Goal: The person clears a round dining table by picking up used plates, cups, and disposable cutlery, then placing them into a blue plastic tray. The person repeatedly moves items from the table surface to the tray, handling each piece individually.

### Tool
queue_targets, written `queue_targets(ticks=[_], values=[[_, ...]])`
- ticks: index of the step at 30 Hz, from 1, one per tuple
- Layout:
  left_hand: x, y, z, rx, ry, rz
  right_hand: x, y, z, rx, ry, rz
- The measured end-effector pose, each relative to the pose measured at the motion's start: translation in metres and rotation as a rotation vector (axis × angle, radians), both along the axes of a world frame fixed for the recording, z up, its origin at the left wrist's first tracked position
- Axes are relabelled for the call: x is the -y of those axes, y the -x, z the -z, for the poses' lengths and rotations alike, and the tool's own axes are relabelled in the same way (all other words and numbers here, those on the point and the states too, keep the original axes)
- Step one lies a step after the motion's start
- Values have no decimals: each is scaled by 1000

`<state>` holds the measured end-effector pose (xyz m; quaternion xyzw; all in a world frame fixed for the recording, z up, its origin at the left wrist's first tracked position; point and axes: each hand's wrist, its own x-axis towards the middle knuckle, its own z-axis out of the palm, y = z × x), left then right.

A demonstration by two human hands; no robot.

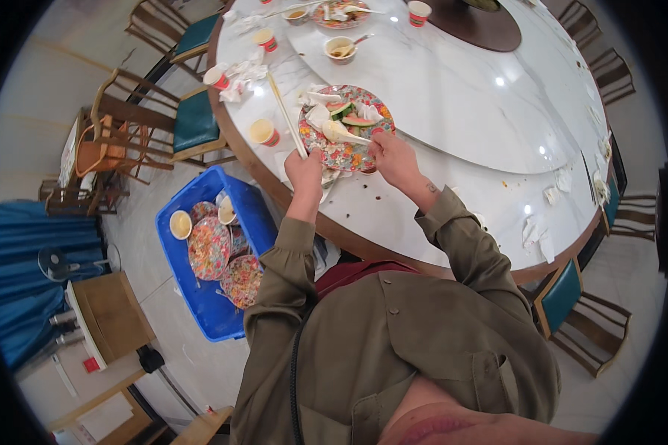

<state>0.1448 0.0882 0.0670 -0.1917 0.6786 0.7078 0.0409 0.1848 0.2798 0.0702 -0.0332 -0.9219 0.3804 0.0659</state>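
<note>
A round floral plate (347, 158) is held over the near left part of the marble-look table (417, 222). My left hand (306, 173) grips its near left rim together with a pair of chopsticks (285, 114). At the plate's near right rim, my right hand (394, 157) is closed on the rim and on or beside the handle of a white spoon (339, 133); which, I cannot tell. Watermelon rinds (342, 110) and crumpled napkins (317, 117) lie on the plate. A paper cup (264, 133) stands left of the chopsticks.
Below the table's left edge, a blue plastic tub (175, 261) holds stacked floral plates (209, 247) and bowls. A bowl with a spoon (340, 51) stands beyond the plate, near more paper cups (216, 78). Wooden chairs (197, 119) surround the table. Used napkins (546, 245) lie at right.
</note>
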Motion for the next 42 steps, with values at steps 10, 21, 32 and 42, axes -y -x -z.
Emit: queue_targets(ticks=[10,21,32,42], values=[[104,-23,21,-101,279,-233,27,45,40,126,-140,85],[135,-29,21,-157,243,-258,116,33,-5,12,103,-291],[137,-48,8,-124,329,-207,102,32,19,-1,193,-360],[156,-83,1,-162,214,-248,61,49,47,-3,-204,-12]])
